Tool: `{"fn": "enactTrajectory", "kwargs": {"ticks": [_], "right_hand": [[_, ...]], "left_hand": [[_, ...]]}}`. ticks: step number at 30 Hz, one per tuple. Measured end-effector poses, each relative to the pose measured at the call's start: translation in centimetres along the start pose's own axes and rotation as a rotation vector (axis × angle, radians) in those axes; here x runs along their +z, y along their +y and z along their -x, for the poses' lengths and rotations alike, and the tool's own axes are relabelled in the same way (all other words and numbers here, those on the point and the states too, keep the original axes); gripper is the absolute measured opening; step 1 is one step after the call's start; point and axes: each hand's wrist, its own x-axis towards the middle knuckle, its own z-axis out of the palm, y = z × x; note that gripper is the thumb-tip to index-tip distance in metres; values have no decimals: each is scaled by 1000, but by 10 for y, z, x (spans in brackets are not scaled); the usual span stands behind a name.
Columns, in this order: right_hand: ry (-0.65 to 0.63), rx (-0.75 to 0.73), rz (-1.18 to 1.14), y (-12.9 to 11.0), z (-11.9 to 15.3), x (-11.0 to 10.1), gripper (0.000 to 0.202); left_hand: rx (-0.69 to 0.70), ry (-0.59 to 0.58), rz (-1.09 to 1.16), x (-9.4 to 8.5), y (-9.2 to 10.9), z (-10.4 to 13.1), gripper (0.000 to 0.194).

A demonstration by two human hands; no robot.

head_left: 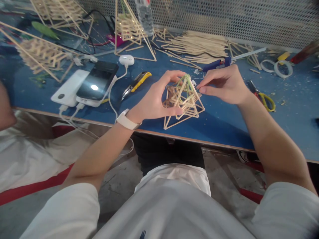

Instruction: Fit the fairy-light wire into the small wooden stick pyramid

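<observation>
A small pyramid-shaped frame of thin wooden sticks (189, 111), with green stems tied near its top, is held over the front of the blue table. My left hand (159, 96) wraps round its left side, thumb low and fingers near the peak. At the upper right of the frame is my right hand (224, 84), thumb and forefinger pinched together close to a small whitish bit. What the pinch holds is too small to make out. Behind that hand lies a blue glue gun (216, 64).
Bundled wooden sticks (199, 44) lie at the back beside a water bottle (145, 16). Left are a phone (97, 79), power bank (69, 88), cables and a yellow utility knife (136, 84). Scissors (261, 96) and tape rolls (283, 69) lie right. Another person's arm (5, 106) shows left.
</observation>
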Motion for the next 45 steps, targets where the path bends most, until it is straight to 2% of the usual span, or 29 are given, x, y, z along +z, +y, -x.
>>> {"fn": "enactTrajectory", "kwargs": {"ticks": [3,6,13,18,24,27,32,36,40,45], "right_hand": [[-10,19,-9,-4,4,-2,27],[-83,74,33,-8,8,-7,30],[-288,151,156,-30,13,-22,21],[-396,133,148,-48,19,-29,10],[-428,190,303,-50,20,-27,16],[-394,216,402,-47,19,-23,19],[-161,149,440,-45,19,-13,19],[-60,129,398,-38,18,-3,18],[-25,79,357,-32,17,3,21],[-46,22,353,-35,18,1,22]], "left_hand": [[-10,28,-52,4,12,0,102],[-7,47,-82,8,17,2,91],[24,79,-91,12,5,5,86],[40,69,-73,11,4,4,86],[38,54,-51,7,6,2,88],[45,49,-55,6,11,2,82],[-6,66,-152,8,26,3,82],[-61,68,-235,10,40,4,80],[-90,57,-268,9,45,4,80],[-118,75,-287,9,47,4,75]]}}
